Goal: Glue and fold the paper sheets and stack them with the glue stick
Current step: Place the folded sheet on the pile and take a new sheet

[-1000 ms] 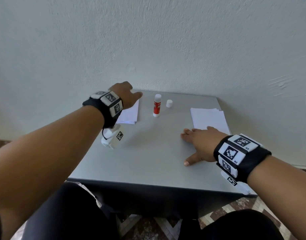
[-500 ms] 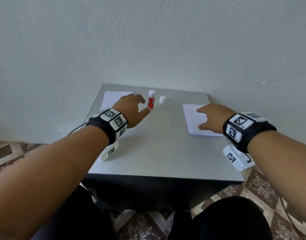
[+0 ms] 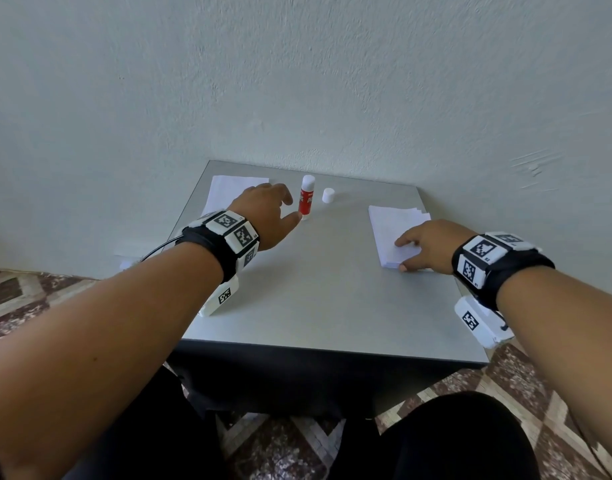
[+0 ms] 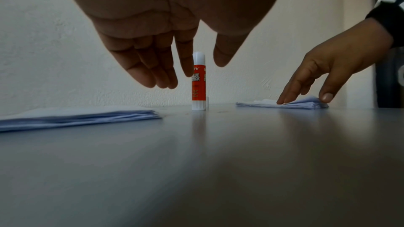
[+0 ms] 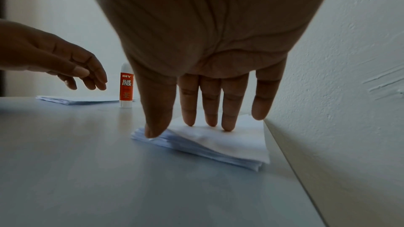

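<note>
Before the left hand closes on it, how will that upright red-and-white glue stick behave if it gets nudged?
The red-and-white glue stick stands tall on a narrow base, so a sideways knock from the left hand would probably tip it. Its round barrel would then likely roll on the smooth grey table. Its white cap is off, so the tip may smear.
</note>
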